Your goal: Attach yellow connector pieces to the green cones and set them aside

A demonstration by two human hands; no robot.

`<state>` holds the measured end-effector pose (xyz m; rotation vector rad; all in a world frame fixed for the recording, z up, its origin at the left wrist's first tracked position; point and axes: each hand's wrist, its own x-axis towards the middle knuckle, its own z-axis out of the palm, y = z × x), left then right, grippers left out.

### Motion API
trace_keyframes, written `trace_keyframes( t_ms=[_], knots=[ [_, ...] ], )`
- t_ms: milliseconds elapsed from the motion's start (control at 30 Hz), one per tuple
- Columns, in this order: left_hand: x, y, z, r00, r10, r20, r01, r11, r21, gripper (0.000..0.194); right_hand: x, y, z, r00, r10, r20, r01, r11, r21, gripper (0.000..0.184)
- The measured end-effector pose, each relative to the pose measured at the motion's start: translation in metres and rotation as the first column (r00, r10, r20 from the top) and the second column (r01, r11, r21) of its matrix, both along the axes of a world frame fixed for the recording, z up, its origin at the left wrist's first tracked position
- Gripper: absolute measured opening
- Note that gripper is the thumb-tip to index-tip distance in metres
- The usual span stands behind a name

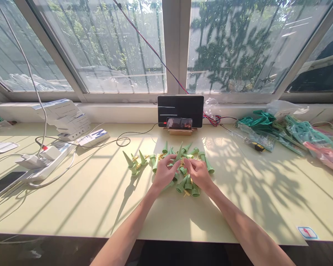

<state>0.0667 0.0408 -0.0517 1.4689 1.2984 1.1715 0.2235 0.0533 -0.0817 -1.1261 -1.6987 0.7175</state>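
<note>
Between the thumb and fingers of my left hand [165,173] is a green plastic cone-shaped spike [179,151], its point facing up. My right hand [199,173] is closed in a pinch just beside it; whatever its fingertips hold is too small and covered to make out. Around and beneath both hands lies a loose pile of similar green spikes [195,190], some with round open ends showing. Small yellow T-shaped pieces [186,193] are mixed in among them. To the left, a few spikes [128,159] stand point up with yellow pieces attached.
A black tablet [180,105] and a phone [179,123] lean on a stand behind the pile. On the left are white boxes [63,118], a power strip [54,159] and cables. Bagged green and pink items [302,133] and a yellow-black tape measure [258,147] lie right.
</note>
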Motion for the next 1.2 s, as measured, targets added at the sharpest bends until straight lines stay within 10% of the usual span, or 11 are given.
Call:
trace_keyframes(
  t_ms=[1200],
  knots=[
    [0.0000,0.0033,-0.0020,0.995,0.097,0.004,-0.097,0.994,-0.052,0.040,0.0012,0.0016,0.0028,0.999,0.036,-0.036,-0.032,0.994,0.104,0.020]
  ],
)
